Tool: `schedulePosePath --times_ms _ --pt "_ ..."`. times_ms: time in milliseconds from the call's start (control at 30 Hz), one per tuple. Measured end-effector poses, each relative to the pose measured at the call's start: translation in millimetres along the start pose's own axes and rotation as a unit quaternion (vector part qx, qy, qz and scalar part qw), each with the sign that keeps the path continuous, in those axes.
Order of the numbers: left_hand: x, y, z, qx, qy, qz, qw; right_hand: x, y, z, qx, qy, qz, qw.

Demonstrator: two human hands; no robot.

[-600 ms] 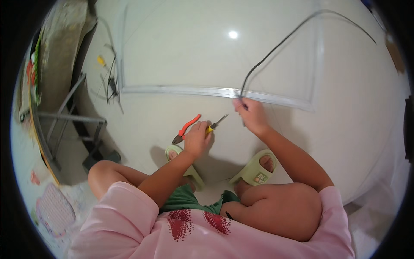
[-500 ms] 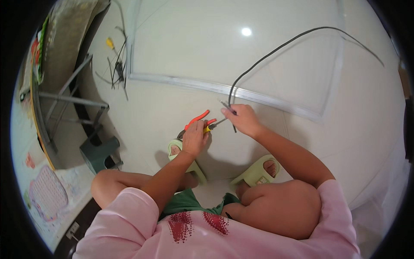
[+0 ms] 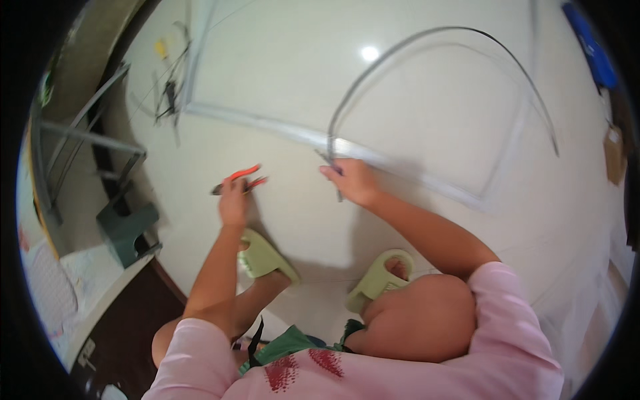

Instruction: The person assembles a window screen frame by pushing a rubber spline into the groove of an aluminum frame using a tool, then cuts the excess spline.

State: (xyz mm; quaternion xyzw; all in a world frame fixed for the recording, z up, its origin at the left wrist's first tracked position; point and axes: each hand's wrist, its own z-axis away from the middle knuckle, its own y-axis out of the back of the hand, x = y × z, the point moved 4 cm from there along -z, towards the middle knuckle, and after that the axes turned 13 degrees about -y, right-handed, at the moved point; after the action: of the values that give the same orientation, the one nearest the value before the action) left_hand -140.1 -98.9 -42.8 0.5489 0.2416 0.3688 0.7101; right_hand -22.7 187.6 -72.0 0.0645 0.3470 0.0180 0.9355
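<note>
My left hand (image 3: 233,205) is closed on a pair of pliers (image 3: 245,172) with red-orange handles, held left of my feet above the floor. The dark jaws point left. A small yellow bit shows by the fingers, too blurred to name. My right hand (image 3: 357,181) pinches a long black cable (image 3: 385,59) near one end. From there the cable arches up and over to the right, and a short end sticks out below the fingers. A thin dark rod (image 3: 321,156) also pokes out beside the thumb, its kind unclear.
A pale metal frame (image 3: 267,125) lies flat on the tiled floor ahead. At the far left are black cable pieces (image 3: 171,100) and a yellow-handled tool (image 3: 161,48). A dark green stool (image 3: 123,230) and metal legs (image 3: 93,138) stand left. Something blue (image 3: 590,43) is far right.
My left hand has swung left, away from the right hand, carrying the pliers. The yellow-handled shaft no longer reaches toward the cable. The cable's arch bends more, and the view has shifted.
</note>
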Motion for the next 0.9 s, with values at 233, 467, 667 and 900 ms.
schedulePosePath --times_ms 233,467,667,900 --pt "117 44 -31 -0.013 -0.015 0.093 0.996 18 104 41 0.134 0.008 -0.095 0.986" --pt "354 84 -122 -0.186 -0.321 0.253 0.894 111 279 110 0.515 -0.066 -0.250 0.817" --pt "466 64 -152 -0.302 -0.581 0.053 0.754 188 309 129 0.338 -0.281 -0.037 0.897" --pt "485 9 -171 -0.277 -0.677 -0.028 0.681 197 272 139 0.277 -0.327 -0.220 0.876"
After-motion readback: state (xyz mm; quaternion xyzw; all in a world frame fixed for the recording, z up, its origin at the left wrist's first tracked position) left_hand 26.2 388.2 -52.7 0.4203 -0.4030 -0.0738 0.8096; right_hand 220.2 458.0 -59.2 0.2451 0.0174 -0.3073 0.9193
